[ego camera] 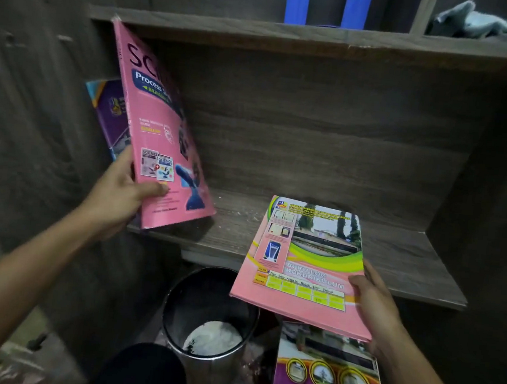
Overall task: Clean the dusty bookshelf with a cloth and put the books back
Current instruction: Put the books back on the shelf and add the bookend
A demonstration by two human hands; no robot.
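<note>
The left hand (122, 191) grips the lower edge of a pink science workbook (159, 127), which stands tilted at the left end of the pale-specked wooden shelf (400, 261). Beyond the thumb, a purple book (111, 113) is mostly hidden. The right hand (372, 299) grasps a pink Buku Log Kokurikulum (303, 268) by its near corner, its far edge over the shelf. Below that hand, a purple Buku Nota (330, 382) is cut off.

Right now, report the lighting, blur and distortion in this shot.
Head view: dim, with the bookshelf's right side in deep shadow; the wide-angle lens bows the upper shelf board; science book in the left hand looks motion-smeared, log book in the right hand reads clearly.
</note>
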